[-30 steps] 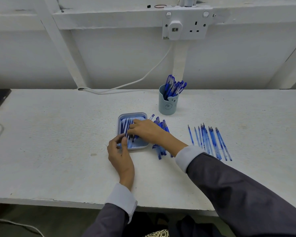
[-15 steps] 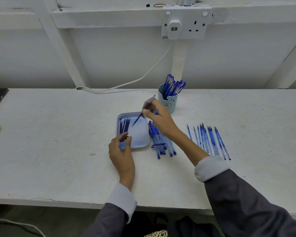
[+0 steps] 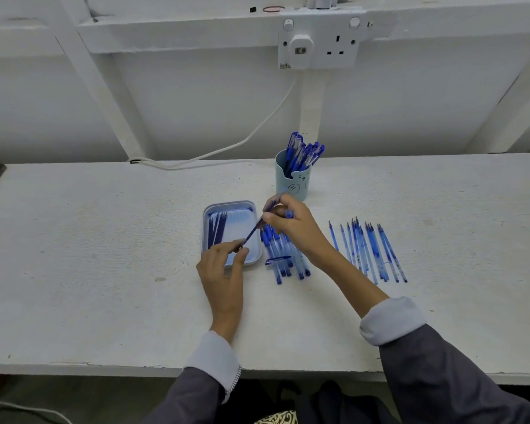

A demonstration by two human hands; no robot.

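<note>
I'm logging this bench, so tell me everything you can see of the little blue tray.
The tray is a shallow pale blue rectangle with rounded corners and a raised rim, plastic by its look. It lies flat on the white table, left of a pile of blue pens. A few dark sticks lie along its left side. The left hand covers its near right corner; that hand and the right hand hold a thin pen part slanting above it.
</note>
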